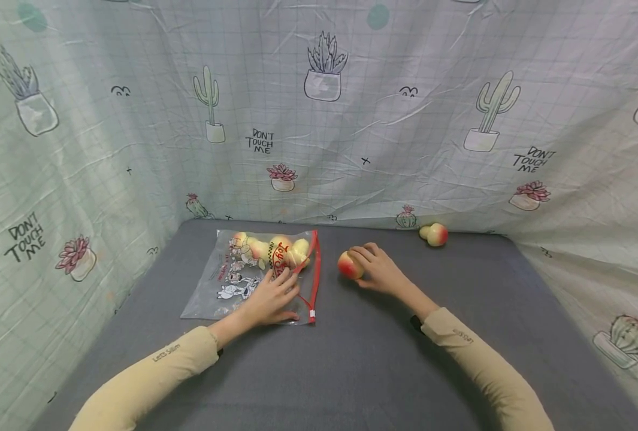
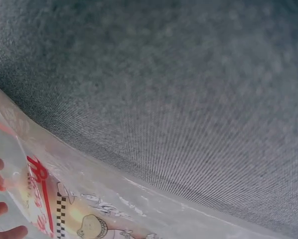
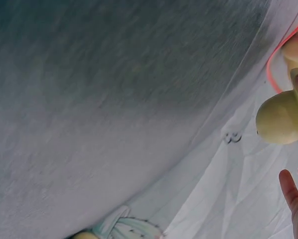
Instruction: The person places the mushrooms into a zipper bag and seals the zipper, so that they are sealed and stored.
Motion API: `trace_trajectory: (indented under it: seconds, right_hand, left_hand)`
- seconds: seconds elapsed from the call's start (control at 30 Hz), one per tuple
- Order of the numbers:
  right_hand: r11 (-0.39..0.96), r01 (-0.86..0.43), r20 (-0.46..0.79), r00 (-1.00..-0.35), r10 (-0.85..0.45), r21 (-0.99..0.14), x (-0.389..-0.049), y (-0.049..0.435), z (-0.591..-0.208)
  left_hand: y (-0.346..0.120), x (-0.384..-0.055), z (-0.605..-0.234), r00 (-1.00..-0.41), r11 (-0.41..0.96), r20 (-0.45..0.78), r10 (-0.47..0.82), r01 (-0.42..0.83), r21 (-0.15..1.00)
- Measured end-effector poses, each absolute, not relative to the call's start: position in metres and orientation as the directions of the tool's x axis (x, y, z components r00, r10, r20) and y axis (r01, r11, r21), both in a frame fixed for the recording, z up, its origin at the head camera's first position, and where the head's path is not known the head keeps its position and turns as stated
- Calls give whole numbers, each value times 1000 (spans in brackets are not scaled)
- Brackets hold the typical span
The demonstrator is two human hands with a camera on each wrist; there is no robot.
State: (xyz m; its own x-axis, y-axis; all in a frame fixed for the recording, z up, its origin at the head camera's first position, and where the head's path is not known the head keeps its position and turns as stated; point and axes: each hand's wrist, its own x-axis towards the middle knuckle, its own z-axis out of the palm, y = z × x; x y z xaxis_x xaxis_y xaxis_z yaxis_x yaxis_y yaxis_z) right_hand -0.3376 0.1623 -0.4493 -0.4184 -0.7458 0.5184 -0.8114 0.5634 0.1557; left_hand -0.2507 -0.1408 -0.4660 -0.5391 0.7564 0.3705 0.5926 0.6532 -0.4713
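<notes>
A clear plastic zip bag point(image 1: 205, 299) with a red slider edge and printed cartoon figures lies flat on the grey table, its red edge facing right. Several yellow pears with red blush point(image 1: 262, 249) show through its film. My left hand point(image 1: 267, 302) rests on the bag near the red edge, fingers spread and thumb apart. To the right of the bag, my right hand point(image 1: 378, 272) grips a pear point(image 1: 348, 266) between thumb and fingers; its yellow side point(image 3: 279, 118) shows in the right wrist view. The palm hides part of that pear.
Another yellow and red pear point(image 1: 434, 234) lies at the back right, close to the hanging cloth point(image 1: 362, 131) printed with cacti. That cloth encloses the back and sides of the grey table point(image 1: 319, 377).
</notes>
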Motion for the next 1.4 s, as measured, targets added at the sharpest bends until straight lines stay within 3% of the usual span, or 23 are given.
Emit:
trace_trajectory:
  seconds: [0.23,0.5,0.87,1.4]
  right_hand:
    - [499,-848,518,-350,-780,178,-327,146,-447]
    - [464,-863,510,-311,-802,203,-320,137,-449]
    - [426,-873,488,-272,-830,238,-315,128,-450]
    - [400,-867,454,-241,-858,296,-311,107,-450]
  left_hand:
    - [-140,-250,-466,-573,662,341,746,576,-480]
    - [-140,-250,-470,-550,662,371,748,584,-469]
    - [-141,-250,-472,-519,661,409,751,598,-454]
    - [-142,-247,-469,-562,675,375,738,603,-425]
